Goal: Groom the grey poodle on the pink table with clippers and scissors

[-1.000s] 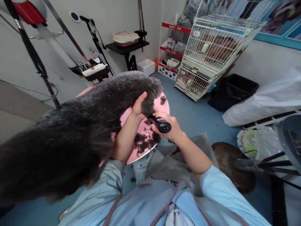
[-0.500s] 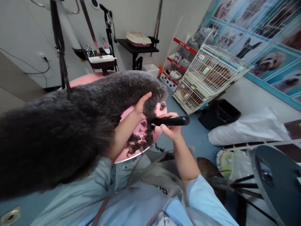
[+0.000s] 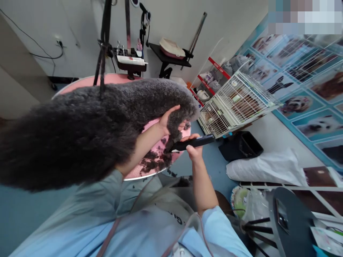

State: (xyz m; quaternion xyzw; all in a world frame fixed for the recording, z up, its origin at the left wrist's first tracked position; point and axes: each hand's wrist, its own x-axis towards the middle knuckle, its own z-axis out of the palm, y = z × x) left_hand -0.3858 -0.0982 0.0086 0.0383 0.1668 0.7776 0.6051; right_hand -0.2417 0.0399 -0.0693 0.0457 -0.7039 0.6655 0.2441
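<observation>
A grey curly-coated dog (image 3: 115,110) stands on a round pink grooming table (image 3: 80,82), its rear end toward the right. My left hand (image 3: 165,123) is wrapped around the dog's hind leg (image 3: 174,123), thumb up along the near side and fingertips showing beyond it. In my right hand (image 3: 195,150) is a black hair clipper (image 3: 200,141), its head pointing left at the lower part of that leg. Dark fur hides just where the blade meets the leg. Clumps of cut hair (image 3: 155,162) lie on the table below.
Dark straps (image 3: 103,46) hang down to the dog's back. A tool tray (image 3: 131,65) with a white bottle sits at the table's far edge. White cages (image 3: 241,100), a black bin (image 3: 242,146) and a white sack (image 3: 268,169) stand right; a dark stool (image 3: 292,221) is nearer.
The camera view has turned and shifted. The clipper now tilts, its head lower and its rear end higher, and sits further down the leg. My left hand keeps its hold.
</observation>
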